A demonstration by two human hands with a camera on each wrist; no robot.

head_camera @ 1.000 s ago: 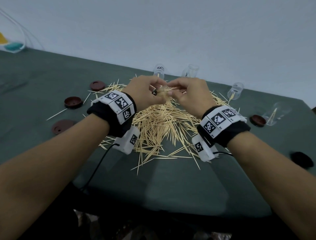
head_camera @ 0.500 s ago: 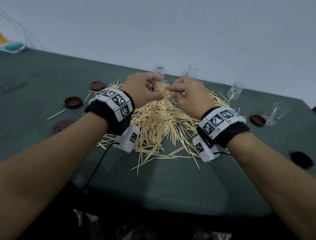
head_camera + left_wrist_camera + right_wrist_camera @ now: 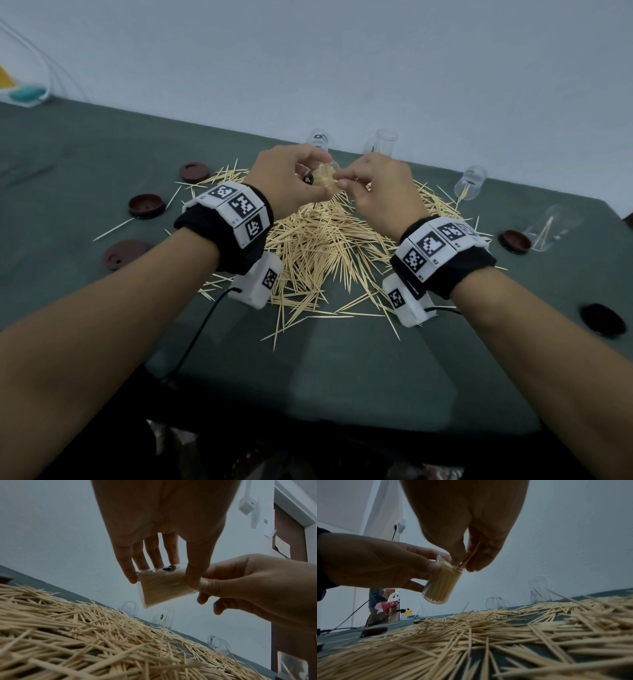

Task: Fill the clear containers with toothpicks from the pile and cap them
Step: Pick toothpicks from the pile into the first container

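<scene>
Above the pile (image 3: 322, 246), the left hand (image 3: 291, 185) grips a nearly full clear container (image 3: 441, 582); the right hand (image 3: 380, 188) pinches toothpicks (image 3: 469, 558) at its mouth. Packed that tight, forcing them could splay or spill some back down.

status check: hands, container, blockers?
Left hand grips the clear container, nearly full. Right hand pinches toothpicks at its mouth. No cap on yet; caps lie on the table. No blockers.
</scene>
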